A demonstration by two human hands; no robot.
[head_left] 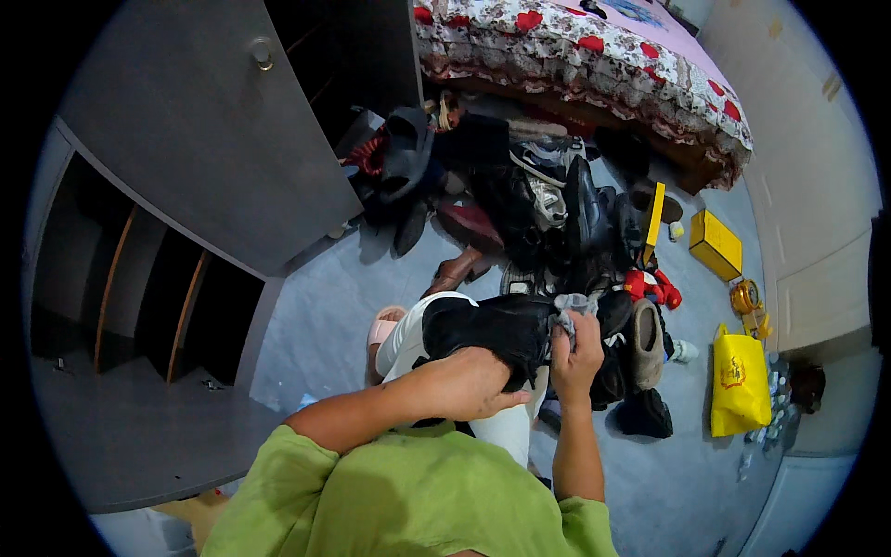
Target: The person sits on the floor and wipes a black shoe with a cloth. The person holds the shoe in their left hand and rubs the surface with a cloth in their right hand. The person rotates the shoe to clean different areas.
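Note:
Across my lap, over white trousers, lies a black boot (487, 325), its surface creased. My left hand (478, 379) grips it from the near side; the thumb shows, while the other fingers are hidden in or behind the black material. At the boot's right end my right hand (577, 348) is closed on a crumpled grey cloth (575, 304), pressed against the boot. A brown shoe (452, 272) lies on the floor just beyond my knees. To the right of my right hand is a beige fuzzy slipper (647, 343).
A heap of shoes (548, 200) covers the floor ahead, up to a bed with a floral skirt (594, 56). A grey cabinet (195, 121) with open doors stands left. Rightward are a yellow box (716, 245), a yellow bag (740, 382) and plastic bottles (780, 395).

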